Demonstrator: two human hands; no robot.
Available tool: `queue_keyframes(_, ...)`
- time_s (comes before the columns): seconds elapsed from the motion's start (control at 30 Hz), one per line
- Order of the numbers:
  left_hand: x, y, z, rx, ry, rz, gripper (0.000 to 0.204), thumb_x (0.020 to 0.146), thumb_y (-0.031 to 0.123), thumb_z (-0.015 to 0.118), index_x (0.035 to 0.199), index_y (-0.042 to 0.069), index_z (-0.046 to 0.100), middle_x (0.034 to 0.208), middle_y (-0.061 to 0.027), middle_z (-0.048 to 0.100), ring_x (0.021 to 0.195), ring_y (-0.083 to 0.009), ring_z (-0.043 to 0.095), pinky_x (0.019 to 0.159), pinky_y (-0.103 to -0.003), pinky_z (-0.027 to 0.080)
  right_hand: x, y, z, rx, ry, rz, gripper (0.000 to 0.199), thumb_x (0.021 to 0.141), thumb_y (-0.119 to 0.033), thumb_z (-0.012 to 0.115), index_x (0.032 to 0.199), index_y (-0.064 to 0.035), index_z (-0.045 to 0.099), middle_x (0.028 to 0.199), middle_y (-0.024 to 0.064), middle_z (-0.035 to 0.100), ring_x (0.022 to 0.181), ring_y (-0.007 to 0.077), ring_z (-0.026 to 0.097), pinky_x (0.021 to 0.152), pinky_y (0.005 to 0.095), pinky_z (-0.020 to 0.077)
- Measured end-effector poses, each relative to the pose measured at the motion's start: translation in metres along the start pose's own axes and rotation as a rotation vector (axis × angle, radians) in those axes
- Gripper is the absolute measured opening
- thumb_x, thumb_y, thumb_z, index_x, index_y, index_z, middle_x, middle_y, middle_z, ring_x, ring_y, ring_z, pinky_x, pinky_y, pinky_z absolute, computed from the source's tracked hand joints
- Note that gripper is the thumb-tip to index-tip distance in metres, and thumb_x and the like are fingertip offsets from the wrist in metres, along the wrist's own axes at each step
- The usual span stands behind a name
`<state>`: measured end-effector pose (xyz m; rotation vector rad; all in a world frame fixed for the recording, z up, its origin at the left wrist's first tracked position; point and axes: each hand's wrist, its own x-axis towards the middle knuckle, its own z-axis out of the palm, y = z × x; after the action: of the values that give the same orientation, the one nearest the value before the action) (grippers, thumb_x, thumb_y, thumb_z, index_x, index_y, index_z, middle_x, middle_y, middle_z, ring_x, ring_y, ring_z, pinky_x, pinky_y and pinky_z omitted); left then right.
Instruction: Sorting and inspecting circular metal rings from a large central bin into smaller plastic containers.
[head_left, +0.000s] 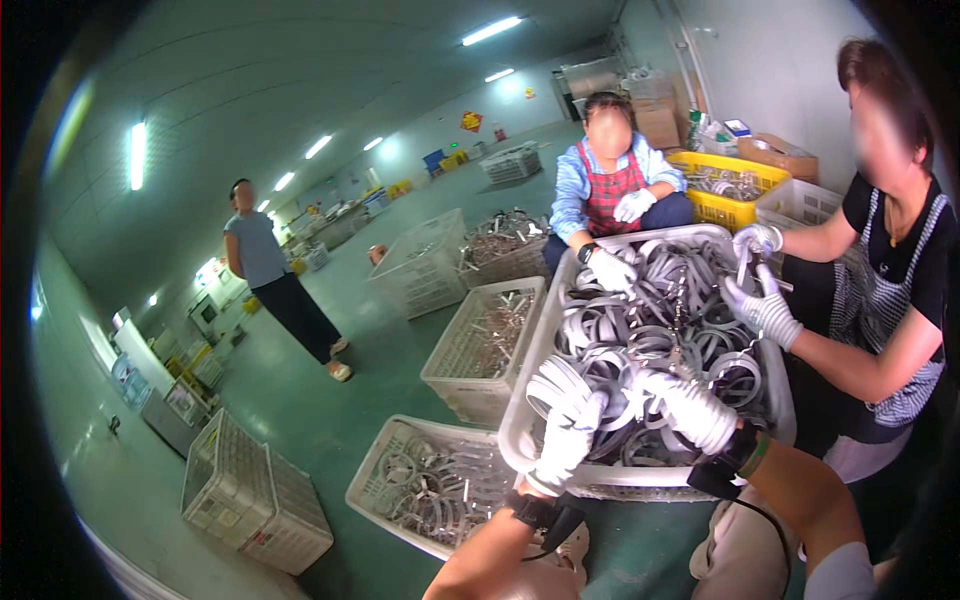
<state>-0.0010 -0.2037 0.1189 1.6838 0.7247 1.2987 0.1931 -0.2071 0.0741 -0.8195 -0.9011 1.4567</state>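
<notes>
A large white plastic tub (610, 478) in front of me is heaped with grey looped bands (665, 268), some with shiny metal parts. My left hand (568, 440), in a white glove, is closed on a bundle of grey looped bands (556, 386) above the tub's near left side. To its right, my gloved right hand (695, 412) reaches over the heap with its fingers drawn together. What lies between those fingers is too small to make out. Both wrists carry a dark strap, with a black cable near each.
Across the tub, a person in a red checked apron (612, 195) touches the bands. Another person's gloved hands (765, 305) work at the right rim. Crates of metal pieces (485, 345) and bands (435, 485) stand left. A yellow crate (722, 205) is behind; someone stands (265, 260) farther left.
</notes>
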Motion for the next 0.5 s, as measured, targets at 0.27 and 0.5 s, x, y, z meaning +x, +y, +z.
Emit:
queue_keyframes(0.27,-0.003,0.001,-0.013,-1.027,-0.193,-0.251,0.05,0.088,0.024,0.065,0.129,0.003,0.046,0.104,-0.014,0.062,0.092,-0.0287,0.062,0.089,-0.042,0.051,0.006,-0.002,-0.005,0.047,0.055,-0.163,0.019,0.091,-0.019,0.058,0.107,-0.0075,0.062,0.093,0.0004,0.064,0.078,0.0087,0.059,0.067,0.0224,0.0482)
queue_keyframes(0.5,0.01,-0.017,-0.026,-0.183,-0.424,-0.09,0.031,0.094,0.019,0.054,0.123,0.007,0.056,0.109,-0.0078,0.063,0.088,-0.0175,0.058,0.082,-0.027,0.047,0.007,-0.005,0.001,-0.062,-0.006,-0.267,0.015,0.093,-0.014,0.055,0.102,-0.007,0.063,0.092,-0.0013,0.064,0.079,0.008,0.06,0.07,0.0232,0.0483)
